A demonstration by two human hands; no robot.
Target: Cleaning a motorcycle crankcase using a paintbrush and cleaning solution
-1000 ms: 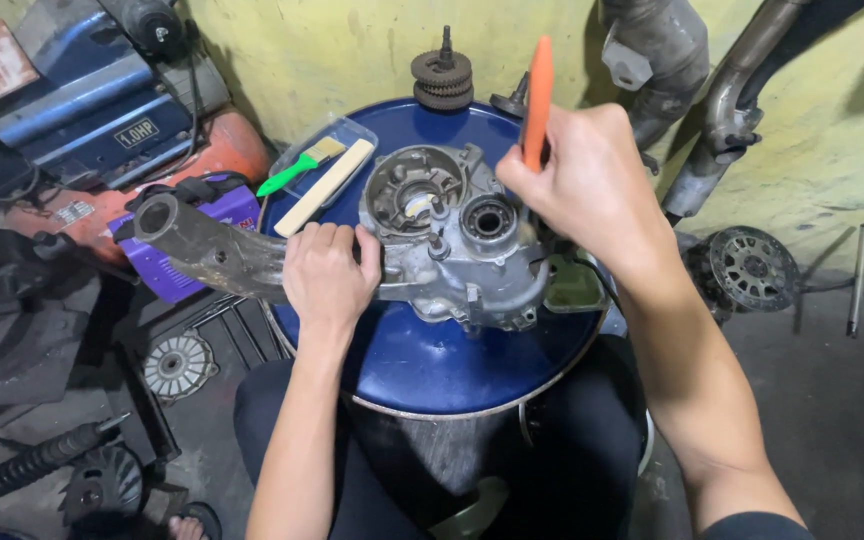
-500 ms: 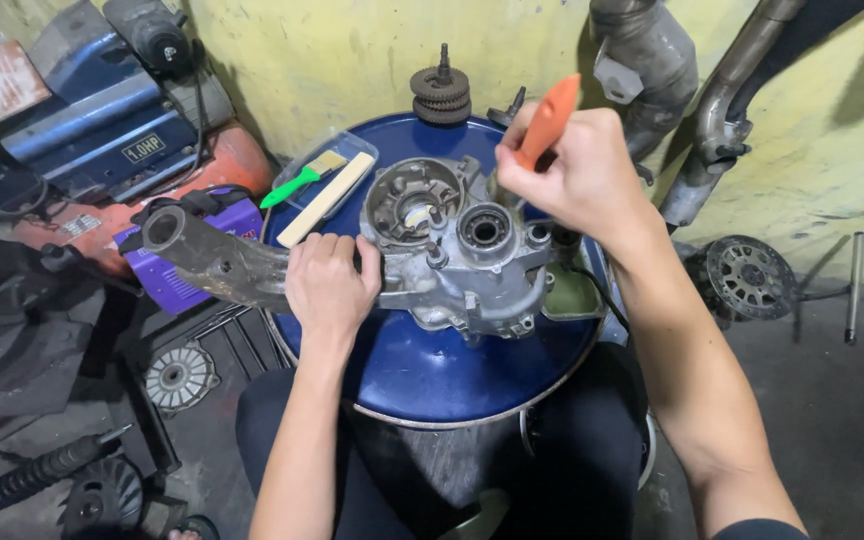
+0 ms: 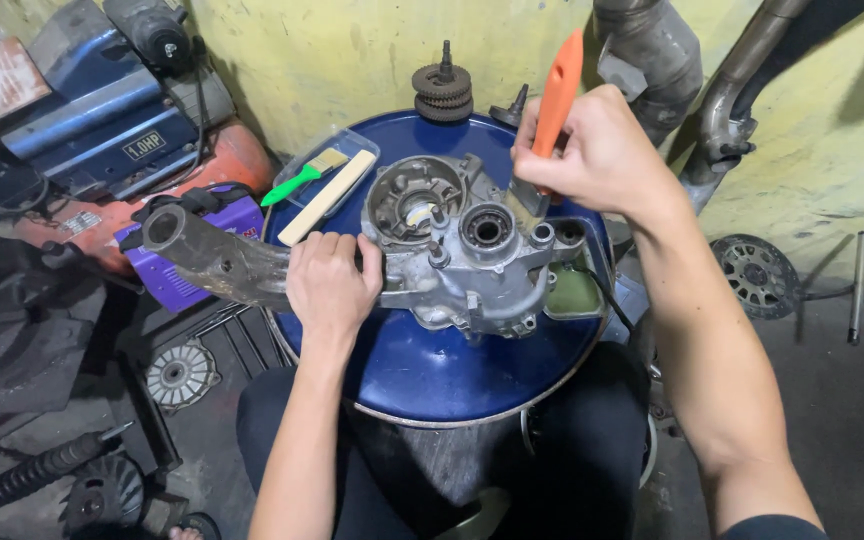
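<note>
I see left hand (image 3: 332, 285) clamping the engine case (image 3: 462, 255) on the drum (image 3: 432, 370); right hand (image 3: 597, 155) grips the orange brush (image 3: 557, 95), bristles on case.

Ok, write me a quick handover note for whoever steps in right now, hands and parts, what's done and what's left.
Left hand: gripping the long arm of the engine casing, steadying it on the blue drum lid.
Right hand: holding the orange-handled brush, bristles down on the casing's right side near the bearing bore.
Nearby: a green-handled brush and wooden stick in a clear tray at the lid's back left; gear stack at the back; green dish under the casing's right end.
Done: casing is set on the lid, brushing under way.
Left: how much is brushed clean cannot be told.
</note>
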